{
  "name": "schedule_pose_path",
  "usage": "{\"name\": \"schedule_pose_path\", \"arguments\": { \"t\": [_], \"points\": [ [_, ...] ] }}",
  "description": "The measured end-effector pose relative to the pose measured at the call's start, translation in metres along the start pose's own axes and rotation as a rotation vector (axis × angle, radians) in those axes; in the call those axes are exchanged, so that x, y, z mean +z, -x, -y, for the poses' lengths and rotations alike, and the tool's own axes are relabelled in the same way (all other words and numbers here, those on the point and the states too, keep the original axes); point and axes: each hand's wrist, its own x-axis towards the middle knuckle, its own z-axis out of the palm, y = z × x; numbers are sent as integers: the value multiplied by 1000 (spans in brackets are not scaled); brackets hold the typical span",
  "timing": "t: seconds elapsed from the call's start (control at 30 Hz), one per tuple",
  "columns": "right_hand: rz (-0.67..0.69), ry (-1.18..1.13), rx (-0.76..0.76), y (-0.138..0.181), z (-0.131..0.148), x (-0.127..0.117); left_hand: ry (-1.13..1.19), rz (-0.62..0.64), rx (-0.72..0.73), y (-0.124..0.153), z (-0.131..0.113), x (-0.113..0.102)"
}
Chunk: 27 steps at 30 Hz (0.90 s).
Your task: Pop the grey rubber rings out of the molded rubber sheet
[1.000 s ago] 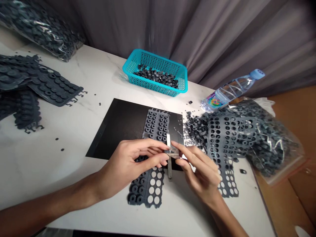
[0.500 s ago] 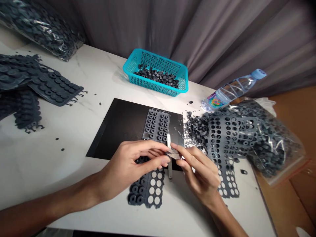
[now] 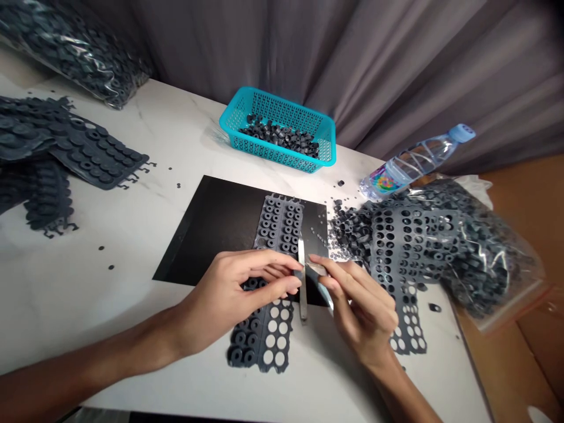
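Observation:
My left hand (image 3: 247,288) is closed in a loose pinch over the dark rubber sheet (image 3: 282,220). Something small and dark shows at its fingertips, too hidden to name. The sheet has rows of ring-shaped rubber parts, with bare round holes at its lower right. My right hand (image 3: 363,299) pinches a thin, shiny metal piece (image 3: 316,269) between thumb and fingers, just right of the left fingertips. Between the two hands a slim metal tool (image 3: 302,294) lies lengthwise along the sheet's right edge. Beneath is a black mat (image 3: 211,223).
A turquoise basket (image 3: 282,158) holds many small black parts. To the right are a loose pile of parts (image 3: 355,229), a punched-out sheet (image 3: 399,252), a water bottle (image 3: 409,161) and a plastic bag of parts (image 3: 489,264). More rubber sheets (image 3: 97,153) and another bag (image 3: 83,53) lie left.
My right hand has drawn slightly right, away from the left fingertips, with the shiny metal piece. A gap now shows between the hands. My left hand has hardly moved.

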Motion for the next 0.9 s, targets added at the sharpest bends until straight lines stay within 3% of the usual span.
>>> {"name": "schedule_pose_path", "arguments": {
  "t": [0.23, 0.57, 0.77, 0.9],
  "points": [
    [-44, 135, 58, -4, -7, -4, -29, 10, -9, 1, 0, 1],
    [113, 347, 325, 1, -28, 7, -83, 17, -45, 0, 6, -1],
    [154, 495, 283, 3, -35, 16, -180, 16, -55, -4, 12, 0],
    [109, 570, 255, -1, -28, 12, -198, 46, -68, -8, 22, -2]
  ]
}}
